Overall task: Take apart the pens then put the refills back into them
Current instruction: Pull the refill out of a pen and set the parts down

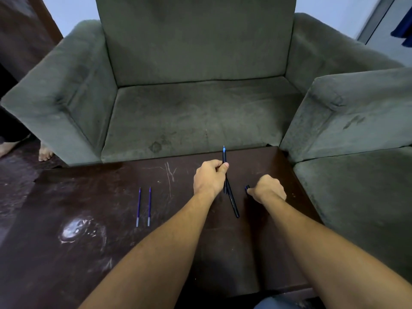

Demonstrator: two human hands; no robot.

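My left hand [209, 176] grips a dark pen [224, 156] upright, its blue tip pointing away from me. Just below that hand a black pen barrel [233, 204] lies slanted on the dark wooden table [89, 197]. To the right, my right hand [268, 188] pinches a small dark pen cap [247, 188] close to the table top. Two blue refills [143, 206] lie side by side on the table to the left, apart from both hands.
A grey-green armchair [196, 97] stands behind the table, and a second sofa section [356, 130] is at the right. Bare feet [45, 153] of another person show at the far left. White scratches and a glare spot [73, 230] mark the table.
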